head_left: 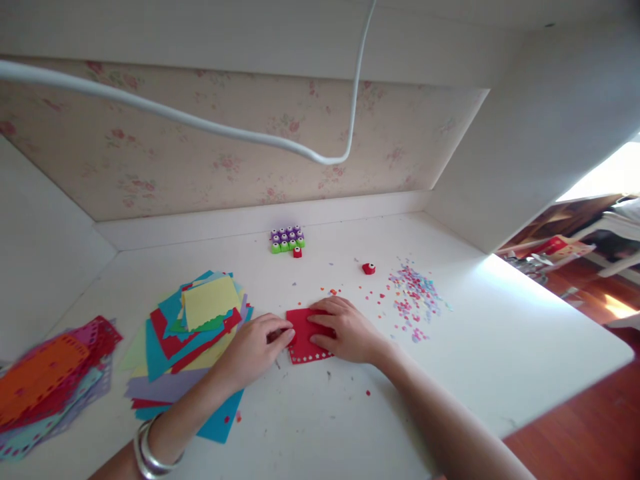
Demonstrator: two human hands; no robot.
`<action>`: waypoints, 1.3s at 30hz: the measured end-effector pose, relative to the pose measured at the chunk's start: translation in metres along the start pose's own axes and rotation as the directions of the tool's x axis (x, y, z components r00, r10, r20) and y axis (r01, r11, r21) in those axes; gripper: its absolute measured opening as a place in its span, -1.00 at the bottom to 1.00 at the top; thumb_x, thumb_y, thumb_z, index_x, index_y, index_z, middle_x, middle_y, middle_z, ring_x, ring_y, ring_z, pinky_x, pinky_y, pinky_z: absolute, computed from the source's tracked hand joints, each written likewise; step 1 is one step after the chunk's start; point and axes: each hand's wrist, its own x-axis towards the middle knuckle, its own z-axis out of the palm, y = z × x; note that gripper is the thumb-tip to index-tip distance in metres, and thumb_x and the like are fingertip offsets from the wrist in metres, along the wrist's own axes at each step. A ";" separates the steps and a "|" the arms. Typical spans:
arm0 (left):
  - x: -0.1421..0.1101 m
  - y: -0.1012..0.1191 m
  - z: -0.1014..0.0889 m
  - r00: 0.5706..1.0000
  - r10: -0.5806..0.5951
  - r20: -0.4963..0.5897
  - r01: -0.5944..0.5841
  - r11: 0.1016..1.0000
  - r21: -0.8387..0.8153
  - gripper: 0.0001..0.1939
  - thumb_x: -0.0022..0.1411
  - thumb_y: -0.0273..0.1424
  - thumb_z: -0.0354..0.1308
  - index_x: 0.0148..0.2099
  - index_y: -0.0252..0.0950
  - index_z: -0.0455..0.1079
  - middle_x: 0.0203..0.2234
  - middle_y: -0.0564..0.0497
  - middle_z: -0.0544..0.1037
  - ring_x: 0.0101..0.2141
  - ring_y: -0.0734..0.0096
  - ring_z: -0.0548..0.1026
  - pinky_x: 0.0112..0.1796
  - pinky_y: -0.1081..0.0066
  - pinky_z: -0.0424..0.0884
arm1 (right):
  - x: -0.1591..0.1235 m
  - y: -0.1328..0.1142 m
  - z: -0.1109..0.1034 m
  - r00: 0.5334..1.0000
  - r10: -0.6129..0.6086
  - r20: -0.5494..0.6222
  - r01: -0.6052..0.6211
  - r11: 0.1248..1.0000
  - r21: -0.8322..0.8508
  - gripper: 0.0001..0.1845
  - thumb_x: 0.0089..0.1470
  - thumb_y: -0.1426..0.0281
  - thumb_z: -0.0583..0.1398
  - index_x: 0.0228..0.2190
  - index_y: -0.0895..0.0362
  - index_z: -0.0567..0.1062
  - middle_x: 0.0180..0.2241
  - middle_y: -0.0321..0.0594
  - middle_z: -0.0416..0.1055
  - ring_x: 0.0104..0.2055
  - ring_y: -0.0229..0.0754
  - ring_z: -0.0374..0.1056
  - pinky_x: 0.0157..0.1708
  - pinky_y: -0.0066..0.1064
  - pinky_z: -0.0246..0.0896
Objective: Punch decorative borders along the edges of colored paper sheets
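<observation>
A sheet of red paper (303, 331) lies on the white table in front of me, with a row of small punched shapes along its near edge. My left hand (259, 348) pinches the sheet's left edge between thumb and fingers. Across the right part of the same sheet rests my right hand (343, 330), fingers spread and lying on the paper. Beyond it sits a small red craft punch (369, 268) on its own. Another red punch (297, 253) stands by a block of purple and green punches (287, 239).
Coloured paper sheets (213, 303) are piled to the left. Further left is a stack of punched sheets (45, 373), orange on top. Confetti (415, 290) is scattered at the right. A white cable (240, 132) hangs across the view above the table.
</observation>
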 end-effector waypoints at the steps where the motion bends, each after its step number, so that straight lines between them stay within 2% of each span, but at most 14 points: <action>1: 0.002 -0.001 0.001 0.999 -0.039 0.021 0.039 0.999 -0.023 -0.79 0.26 -0.28 0.11 -0.20 -0.18 0.55 -0.26 -0.01 0.61 -0.26 0.29 0.56 -0.23 0.37 0.48 | 0.000 0.000 0.000 1.000 -0.003 0.000 0.003 1.000 0.000 -0.69 0.09 0.31 0.24 -0.09 0.03 0.55 -0.02 -0.16 0.45 0.04 -0.05 0.30 0.11 -0.15 0.11; 3: 0.006 -0.004 0.003 0.984 -0.156 0.083 0.164 0.982 -0.096 -0.81 0.20 -0.27 0.14 -0.23 -0.21 0.53 -0.28 -0.02 0.61 -0.27 0.28 0.56 -0.25 0.38 0.47 | 0.000 0.000 -0.001 1.000 -0.010 -0.001 0.010 1.000 0.000 -0.69 0.09 0.31 0.24 -0.09 0.04 0.54 -0.02 -0.17 0.45 0.04 -0.07 0.31 0.11 -0.16 0.11; 5: 0.012 -0.006 0.004 0.950 -0.267 0.161 0.292 0.944 -0.154 -0.83 0.15 -0.27 0.17 -0.30 -0.25 0.49 -0.39 -0.02 0.60 -0.37 0.30 0.56 -0.38 0.42 0.47 | 0.000 -0.001 -0.002 1.000 -0.013 0.000 0.013 1.000 -0.002 -0.69 0.08 0.32 0.25 -0.10 0.04 0.54 -0.02 -0.18 0.45 0.03 -0.07 0.32 0.11 -0.17 0.10; 8: 0.023 -0.003 0.005 0.892 -0.365 0.266 0.415 0.895 -0.163 -0.87 0.10 -0.31 0.18 -0.41 -0.27 0.38 -0.60 0.08 0.50 -0.62 0.43 0.48 -0.61 0.51 0.35 | 0.001 -0.001 -0.002 1.000 -0.010 0.007 0.010 1.000 -0.001 -0.72 0.09 0.33 0.24 -0.12 0.05 0.55 -0.03 -0.17 0.46 0.01 -0.07 0.33 0.10 -0.17 0.11; 10: 0.030 0.001 0.005 0.850 -0.421 0.318 0.485 0.861 -0.155 -0.88 0.05 -0.37 0.19 -0.45 -0.26 0.31 -0.66 0.15 0.43 -0.70 0.49 0.41 -0.66 0.54 0.30 | 0.001 -0.002 -0.002 1.000 -0.005 0.011 0.005 1.000 0.002 -0.74 0.10 0.32 0.23 -0.14 0.04 0.56 -0.02 -0.17 0.46 0.00 -0.07 0.34 0.09 -0.17 0.12; 14: 0.041 0.008 0.002 0.784 -0.490 0.382 0.570 0.812 -0.128 -0.88 -0.05 -0.45 0.21 -0.47 -0.26 0.29 -0.71 0.19 0.38 -0.71 0.52 0.39 -0.66 0.57 0.29 | 0.001 -0.002 -0.001 1.000 0.003 0.010 -0.003 1.000 0.001 -0.74 0.10 0.31 0.23 -0.14 0.04 0.56 -0.02 -0.16 0.45 0.02 -0.06 0.32 0.09 -0.17 0.11; 20: 0.039 0.008 -0.008 0.752 -0.495 0.436 0.602 0.785 -0.147 -0.81 -0.08 -0.34 0.27 -0.42 -0.28 0.34 -0.62 0.13 0.44 -0.63 0.47 0.44 -0.59 0.52 0.35 | 0.001 -0.001 -0.001 1.000 0.000 0.016 0.000 1.000 -0.002 -0.73 0.10 0.32 0.24 -0.13 0.06 0.55 -0.01 -0.16 0.45 0.03 -0.06 0.32 0.11 -0.16 0.09; 24: 0.028 0.008 -0.011 0.769 -0.451 0.453 0.585 0.783 -0.212 -0.72 0.00 -0.19 0.26 -0.33 -0.28 0.38 -0.41 0.05 0.50 -0.43 0.40 0.51 -0.41 0.45 0.45 | 0.000 0.000 -0.003 1.000 -0.004 0.020 0.004 1.000 0.008 -0.72 0.10 0.32 0.23 -0.12 0.05 0.55 -0.01 -0.17 0.45 0.03 -0.06 0.32 0.10 -0.18 0.10; 27: 0.022 0.003 -0.014 0.825 -0.401 0.398 0.507 0.837 -0.208 -0.69 0.06 -0.14 0.22 -0.30 -0.30 0.43 -0.37 0.00 0.52 -0.41 0.37 0.50 -0.41 0.45 0.43 | 0.000 0.002 -0.004 1.000 -0.007 0.020 0.006 1.000 0.018 -0.72 0.10 0.32 0.23 -0.11 0.05 0.55 0.00 -0.19 0.45 0.04 -0.06 0.31 0.10 -0.19 0.11; 29: 0.021 -0.002 -0.019 0.862 -0.358 0.358 0.431 0.890 -0.148 -0.69 0.09 -0.15 0.20 -0.29 -0.31 0.48 -0.36 -0.02 0.54 -0.47 0.37 0.49 -0.46 0.45 0.40 | -0.001 0.003 -0.004 1.000 -0.009 0.020 0.008 1.000 0.023 -0.71 0.10 0.32 0.23 -0.11 0.05 0.55 0.00 -0.19 0.44 0.04 -0.07 0.31 0.11 -0.19 0.10; 31: 0.020 -0.006 -0.027 0.882 -0.327 0.339 0.372 0.925 -0.077 -0.69 0.12 -0.16 0.17 -0.24 -0.29 0.52 -0.34 -0.03 0.56 -0.47 0.36 0.50 -0.45 0.44 0.40 | -0.001 0.004 -0.005 1.000 -0.015 0.025 0.015 0.999 0.030 -0.71 0.10 0.33 0.24 -0.10 0.05 0.54 0.01 -0.19 0.44 0.04 -0.07 0.31 0.11 -0.20 0.10; 35: 0.015 -0.009 -0.037 0.935 -0.247 0.256 0.238 0.969 0.066 -0.68 0.22 -0.15 0.09 -0.21 -0.23 0.56 -0.25 -0.03 0.57 -0.27 0.27 0.53 -0.24 0.41 0.42 | -0.001 0.005 -0.005 0.999 -0.025 0.037 0.023 0.999 0.046 -0.71 0.11 0.32 0.23 -0.10 0.05 0.54 0.02 -0.17 0.44 0.04 -0.06 0.32 0.10 -0.19 0.11; 39: 0.007 -0.011 -0.034 0.965 -0.176 0.195 0.136 0.970 0.203 -0.75 0.15 -0.24 0.19 -0.14 -0.17 0.53 -0.21 0.01 0.55 -0.32 0.33 0.51 -0.26 0.42 0.40 | -0.001 0.005 -0.005 1.000 -0.013 0.025 0.011 0.998 0.065 -0.70 0.10 0.31 0.24 -0.10 0.04 0.55 0.01 -0.16 0.44 0.04 -0.05 0.33 0.11 -0.16 0.12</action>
